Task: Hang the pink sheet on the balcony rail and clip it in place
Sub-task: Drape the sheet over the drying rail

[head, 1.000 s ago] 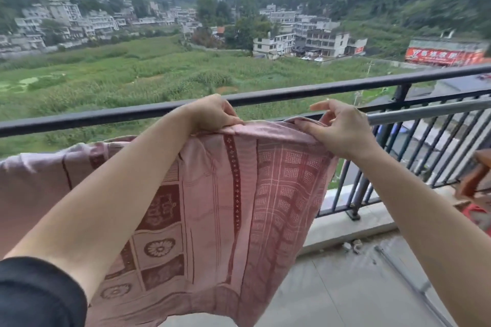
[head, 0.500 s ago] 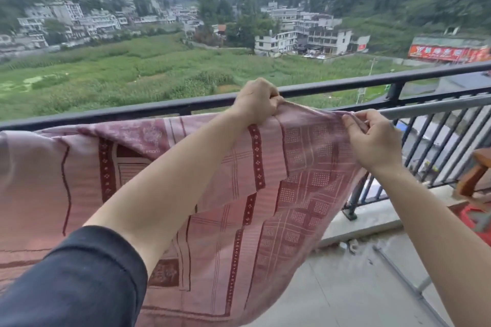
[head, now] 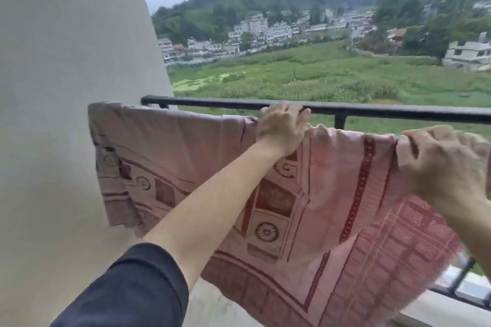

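Two hands grip the top edge of the pink patterned fabric sheet (head: pixel 186 156), stretched nine to three o'clock just below the black metal balcony rail (head: pixel 372 110); left hand (head: pixel 281 127) nearer the rail, right hand (head: pixel 441 167) lower at three o'clock, fingers (head: pixel 296 115) curled into cloth.

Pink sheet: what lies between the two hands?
In the head view, only the bunched top edge of the pink sheet spans from left hand to right hand; nothing else shows there.
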`<state>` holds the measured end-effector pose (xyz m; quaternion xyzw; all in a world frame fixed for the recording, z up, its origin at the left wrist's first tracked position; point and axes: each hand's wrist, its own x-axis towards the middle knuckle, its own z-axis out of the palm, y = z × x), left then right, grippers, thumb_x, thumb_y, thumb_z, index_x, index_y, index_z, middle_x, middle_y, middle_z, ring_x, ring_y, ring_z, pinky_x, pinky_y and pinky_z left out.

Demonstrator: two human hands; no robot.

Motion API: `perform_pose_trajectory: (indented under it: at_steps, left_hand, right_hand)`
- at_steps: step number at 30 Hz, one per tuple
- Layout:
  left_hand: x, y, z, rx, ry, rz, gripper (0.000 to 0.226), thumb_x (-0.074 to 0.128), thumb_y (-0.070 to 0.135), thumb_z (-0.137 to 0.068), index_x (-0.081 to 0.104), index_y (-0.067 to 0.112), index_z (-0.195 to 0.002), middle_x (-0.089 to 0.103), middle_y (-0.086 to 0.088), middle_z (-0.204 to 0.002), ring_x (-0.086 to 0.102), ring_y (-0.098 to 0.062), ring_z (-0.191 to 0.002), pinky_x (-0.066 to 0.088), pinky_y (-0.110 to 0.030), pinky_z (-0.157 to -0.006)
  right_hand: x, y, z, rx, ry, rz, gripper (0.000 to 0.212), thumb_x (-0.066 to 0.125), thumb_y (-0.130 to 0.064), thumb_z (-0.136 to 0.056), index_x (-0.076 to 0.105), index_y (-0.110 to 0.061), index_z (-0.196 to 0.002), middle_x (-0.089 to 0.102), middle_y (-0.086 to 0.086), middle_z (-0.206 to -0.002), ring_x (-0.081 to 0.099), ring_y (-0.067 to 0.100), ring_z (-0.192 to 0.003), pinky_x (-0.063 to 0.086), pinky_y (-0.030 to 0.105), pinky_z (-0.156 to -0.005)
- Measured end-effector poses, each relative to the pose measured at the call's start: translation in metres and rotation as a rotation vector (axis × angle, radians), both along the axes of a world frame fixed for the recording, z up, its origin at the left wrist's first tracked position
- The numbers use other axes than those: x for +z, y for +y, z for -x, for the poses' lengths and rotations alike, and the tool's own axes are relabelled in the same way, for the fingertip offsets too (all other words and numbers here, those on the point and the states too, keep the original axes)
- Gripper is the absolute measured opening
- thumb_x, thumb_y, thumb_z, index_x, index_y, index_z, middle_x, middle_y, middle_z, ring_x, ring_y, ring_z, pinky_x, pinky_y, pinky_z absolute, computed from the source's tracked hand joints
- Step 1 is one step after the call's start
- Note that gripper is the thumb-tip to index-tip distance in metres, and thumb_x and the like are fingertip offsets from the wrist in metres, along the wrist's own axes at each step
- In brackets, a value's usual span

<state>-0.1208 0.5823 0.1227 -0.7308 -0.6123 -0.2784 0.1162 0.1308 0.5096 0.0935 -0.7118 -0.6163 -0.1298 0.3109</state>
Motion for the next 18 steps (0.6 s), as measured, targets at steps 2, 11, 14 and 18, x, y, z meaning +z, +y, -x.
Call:
perform_pose_trajectory:
  at_steps: [2,11,14,18]
  left_hand:
    - [-0.012,-0.006,0.067,0.184,0.042,0.069,0.053,0.023,0.051,-0.102,0.050,0.024,-0.138,0.039,-0.009,-0.152,0.030,-0.027,-0.141,0.017,-0.047,-0.117]
    - [-0.040,-0.045,0.293,0.461,-0.154,0.432,0.067,0.013,0.062,-0.099,0.021,0.027,-0.155,0.013,-0.003,-0.164,0.000,-0.023,-0.151,0.000,-0.054,-0.119]
    - [-0.045,-0.044,0.358,0.481,-0.184,0.396,0.065,0.018,0.061,-0.099,0.020,0.027,-0.155,0.012,-0.003,-0.164,0.002,-0.022,-0.151,0.003,-0.053,-0.120]
    - [-0.046,-0.037,0.442,0.472,-0.214,0.355,0.064,0.026,0.058,-0.100,0.018,0.027,-0.155,0.010,-0.004,-0.164,0.005,-0.023,-0.151,0.008,-0.050,-0.120]
  right_hand:
    - [-0.001,0.012,0.039,0.080,-0.035,-0.011,0.054,0.028,-0.042,-0.097,0.067,-0.009,-0.115,0.063,0.024,-0.116,0.057,0.043,-0.106,0.033,0.052,-0.102]
    - [0.010,0.064,0.232,0.411,-0.182,-0.040,0.050,0.038,-0.048,-0.100,0.057,-0.015,-0.132,0.062,0.017,-0.125,0.057,0.036,-0.115,0.036,0.050,-0.103]
    - [0.016,0.088,0.304,0.469,-0.235,-0.016,0.051,0.039,-0.048,-0.098,0.054,-0.014,-0.133,0.060,0.015,-0.127,0.056,0.033,-0.114,0.043,0.047,-0.096]
    - [0.026,0.121,0.411,0.518,-0.256,0.057,0.052,0.041,-0.049,-0.098,0.051,-0.016,-0.137,0.058,0.014,-0.131,0.054,0.034,-0.119,0.043,0.046,-0.097]
